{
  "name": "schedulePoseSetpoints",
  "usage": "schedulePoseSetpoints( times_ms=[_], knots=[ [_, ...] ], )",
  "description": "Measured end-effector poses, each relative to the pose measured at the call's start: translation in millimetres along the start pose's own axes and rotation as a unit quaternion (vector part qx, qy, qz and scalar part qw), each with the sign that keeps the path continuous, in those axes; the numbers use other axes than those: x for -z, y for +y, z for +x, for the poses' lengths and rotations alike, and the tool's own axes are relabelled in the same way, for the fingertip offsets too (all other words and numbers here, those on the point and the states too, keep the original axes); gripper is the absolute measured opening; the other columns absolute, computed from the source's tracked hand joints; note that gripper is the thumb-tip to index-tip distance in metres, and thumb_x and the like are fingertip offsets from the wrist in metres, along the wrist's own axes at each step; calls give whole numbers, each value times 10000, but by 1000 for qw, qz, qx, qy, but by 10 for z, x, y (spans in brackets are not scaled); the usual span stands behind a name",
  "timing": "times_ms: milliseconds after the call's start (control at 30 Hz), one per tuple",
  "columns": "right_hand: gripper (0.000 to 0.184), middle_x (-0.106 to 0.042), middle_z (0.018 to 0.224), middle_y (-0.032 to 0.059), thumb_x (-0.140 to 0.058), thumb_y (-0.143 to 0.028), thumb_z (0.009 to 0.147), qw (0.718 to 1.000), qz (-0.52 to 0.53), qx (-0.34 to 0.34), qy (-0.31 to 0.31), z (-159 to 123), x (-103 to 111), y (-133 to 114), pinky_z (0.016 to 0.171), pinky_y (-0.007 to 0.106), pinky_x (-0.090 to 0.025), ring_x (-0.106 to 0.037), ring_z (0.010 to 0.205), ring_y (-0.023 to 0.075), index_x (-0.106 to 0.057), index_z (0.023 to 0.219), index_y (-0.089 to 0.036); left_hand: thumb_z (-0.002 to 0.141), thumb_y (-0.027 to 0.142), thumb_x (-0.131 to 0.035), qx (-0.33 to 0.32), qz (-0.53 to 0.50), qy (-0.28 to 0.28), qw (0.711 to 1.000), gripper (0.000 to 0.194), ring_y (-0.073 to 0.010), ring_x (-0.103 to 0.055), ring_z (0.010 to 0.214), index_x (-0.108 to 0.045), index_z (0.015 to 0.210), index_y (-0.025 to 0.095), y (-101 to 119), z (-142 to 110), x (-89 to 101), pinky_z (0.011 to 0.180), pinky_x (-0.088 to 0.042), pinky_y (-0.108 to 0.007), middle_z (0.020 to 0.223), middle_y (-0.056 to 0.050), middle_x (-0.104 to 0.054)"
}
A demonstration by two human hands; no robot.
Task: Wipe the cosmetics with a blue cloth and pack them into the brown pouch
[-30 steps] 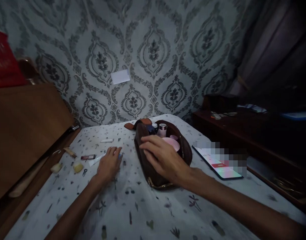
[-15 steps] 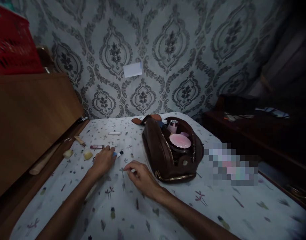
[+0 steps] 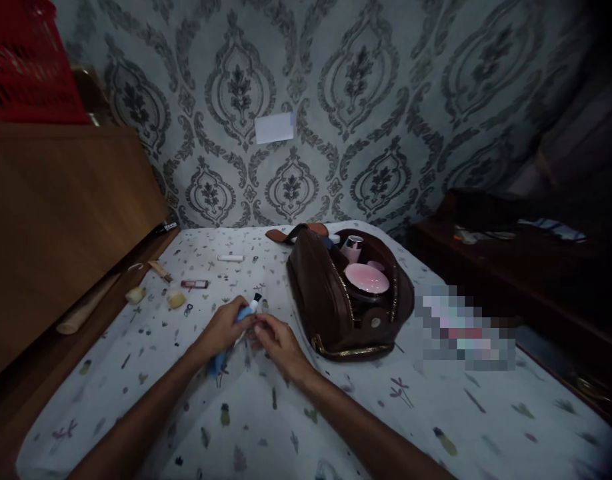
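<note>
well, brown bag [image 3: 313, 287] holds pink case [image 3: 367, 278], capped bottle [image 3: 353, 250]; left fingers [image 3: 235, 307] pinch blue tube [image 3: 244, 313]; right fingers [image 3: 271, 325] blurred, cannot tell.

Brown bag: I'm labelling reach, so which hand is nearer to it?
Right: the right hand is just left of the brown bag; the left hand is farther left.

On my left, a red plastic basket [image 3: 31, 73] stands on a brown wooden cabinet [image 3: 71, 193]. Facing me, a white rectangular card [image 3: 275, 128] shows against grey damask wallpaper [image 3: 313, 87]. On my right, a gathered curtain [image 3: 573, 143] hangs dimly above a dark reddish-brown table [image 3: 501, 270] bearing small items.
</note>
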State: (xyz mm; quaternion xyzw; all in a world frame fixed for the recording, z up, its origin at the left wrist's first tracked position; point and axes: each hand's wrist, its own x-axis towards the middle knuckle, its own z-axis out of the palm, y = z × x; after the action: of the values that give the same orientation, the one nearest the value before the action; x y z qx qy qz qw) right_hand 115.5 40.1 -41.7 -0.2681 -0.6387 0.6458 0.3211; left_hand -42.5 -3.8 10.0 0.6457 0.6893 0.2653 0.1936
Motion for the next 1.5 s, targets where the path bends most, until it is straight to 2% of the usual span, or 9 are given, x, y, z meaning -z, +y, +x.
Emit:
schedulePoseSetpoints(
  times_ms=[133, 267, 500, 700, 800, 900, 1067, 1333, 1500],
  knots=[
    [429, -639, 999, 50, -572, -442, 871, 1000, 21, 0, 18, -36, 20, -62, 722, 304, -553, -643, 877, 189, -530, 1241, -227, 917, 481, -482, -19, -175, 49, 983, 271, -152, -528, 702, -510, 907, 212, 210, 2, -143, 658, -441, -263, 744, 41, -528],
    [430, -612, 921, 8, -583, -491, 860, 995, 89, -44, 11, -87, 18, -120, 576, 255, -507, -612, 684, 145, -508, 1212, -254, 957, 567, -388, 3, -256, 75, 964, 392, -154, -528, 673, -543, 948, 207, 261, -8, -225, 622, -457, -267, 736, 25, -549],
    [373, -561, 708, -56, -611, -559, 821, 996, 44, -65, -48, -143, 25, -176, 381, 190, -349, -488, 434, 73, -507, 891, -207, 991, 536, -306, 70, -249, 284, 923, 413, -179, -564, 867, -576, 1065, 233, -42, -14, -91, 801, -468, -296, 976, -26, -607],
    [385, -532, 622, -70, -564, -575, 843, 990, 23, -81, -114, -171, 33, -186, 350, 186, -287, -391, 361, 49, -521, 839, -193, 982, 427, -376, -106, -142, 125, 976, 306, -172, -561, 809, -571, 915, 202, 46, -56, -30, 771, -443, -289, 880, -29, -603],
    [338, -534, 656, -65, -576, -472, 844, 995, -20, -53, -78, -174, 55, -173, 383, 200, -307, -395, 401, 69, -556, 1029, -190, 977, 374, -369, -132, -78, 72, 986, 285, -145, -508, 673, -489, 776, 212, 75, -79, -60, 679, -398, -272, 715, 16, -526],
    [430, -546, 723, -57, -629, -275, 783, 989, -140, 32, 19, -175, 87, -181, 496, 214, -374, -478, 538, 106, -529, 1197, -217, 967, 374, -372, -97, -67, 92, 989, 302, -122, -438, 566, -406, 707, 222, 48, -81, -80, 595, -335, -258, 607, 55, -435],
    [93, -648, 832, 10, -575, -218, 832, 954, -271, 122, 47, -210, 119, -258, 680, 268, -434, -581, 746, 165, -621, 911, -203, 948, 409, -385, -35, -79, 127, 988, 351, -113, -389, 515, -349, 652, 225, -7, -47, -76, 559, -286, -260, 530, 71, -340],
    [138, -630, 694, -13, -614, -320, 820, 983, -174, 53, 37, -208, 103, -314, 593, 247, -401, -553, 634, 143, -656, 807, -190, 948, 432, -395, -47, -141, 124, 981, 372, -113, -363, 550, -324, 648, 224, 12, -53, -65, 560, -299, -261, 567, 64, -317],
    [335, -588, 603, -28, -662, -506, 783, 998, 6, -55, -17, -191, 98, -324, 475, 226, -334, -475, 462, 91, -602, 716, -183, 956, 464, -396, -58, -160, 135, 976, 377, -117, -366, 562, -355, 669, 223, -4, -68, -58, 561, -313, -256, 581, 60, -325]
  ],
)
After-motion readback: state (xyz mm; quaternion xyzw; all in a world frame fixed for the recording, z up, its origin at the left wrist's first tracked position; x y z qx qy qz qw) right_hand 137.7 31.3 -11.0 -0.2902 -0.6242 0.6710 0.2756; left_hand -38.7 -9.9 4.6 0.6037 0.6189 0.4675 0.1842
